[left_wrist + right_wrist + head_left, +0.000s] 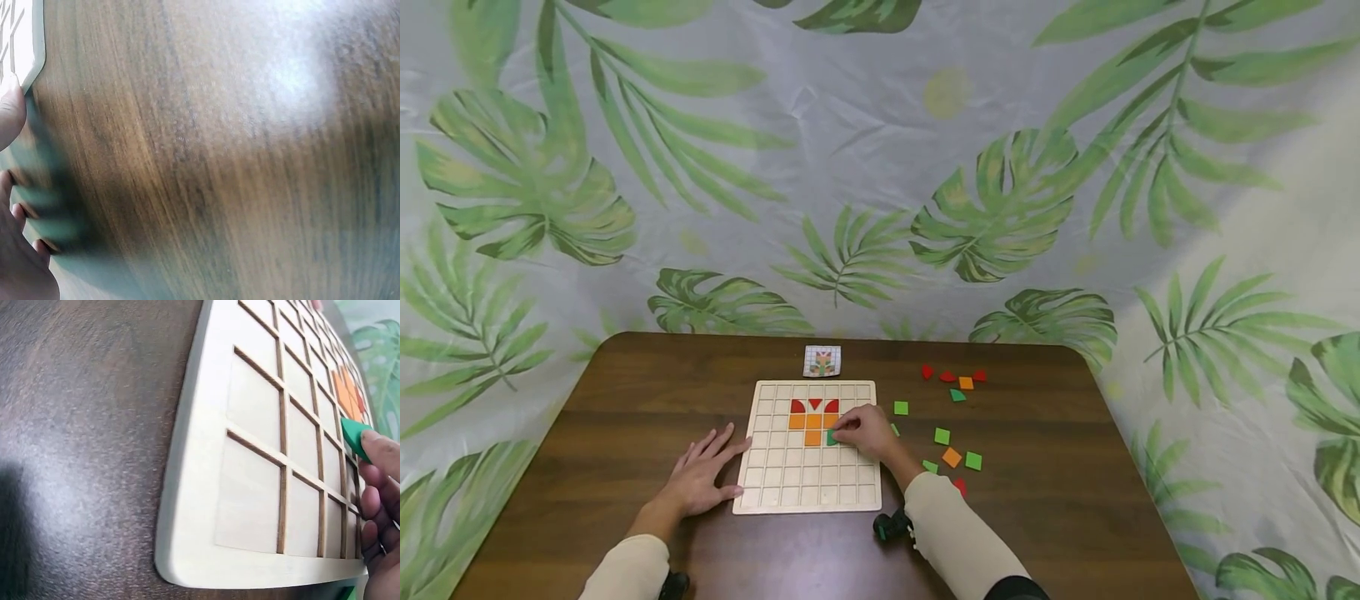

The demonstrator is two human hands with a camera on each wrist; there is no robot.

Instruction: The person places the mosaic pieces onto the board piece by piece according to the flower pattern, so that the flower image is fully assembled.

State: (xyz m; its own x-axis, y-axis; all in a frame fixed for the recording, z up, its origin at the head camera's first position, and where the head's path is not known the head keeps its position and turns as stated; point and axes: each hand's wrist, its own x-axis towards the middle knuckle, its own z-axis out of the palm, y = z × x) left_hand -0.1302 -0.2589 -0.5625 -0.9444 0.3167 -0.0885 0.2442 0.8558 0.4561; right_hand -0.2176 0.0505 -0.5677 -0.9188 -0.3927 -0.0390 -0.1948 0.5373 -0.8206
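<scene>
A pale wooden grid board [775, 482] lies on the table. Red corner pieces [797, 407], a red triangle [815, 404] and several orange squares [813, 422] sit in its upper-middle cells. My right hand [867, 430] is over the board's right side, pinching a green piece [354, 435] with a curved edge just below the orange squares; in the right wrist view the piece is tilted at the cells. My left hand [698, 477] lies with spread fingers at the board's left edge, thumb and a fingertip touching it. Only part of that hand [22, 250] shows in the left wrist view.
A small pattern card [822, 361] lies behind the board. To the right are scattered loose pieces: green squares [942, 436], orange squares [951, 457], red pieces [948, 377] and a dark green piece [957, 395]. A leaf-print cloth [865, 167] hangs behind the table [1045, 500].
</scene>
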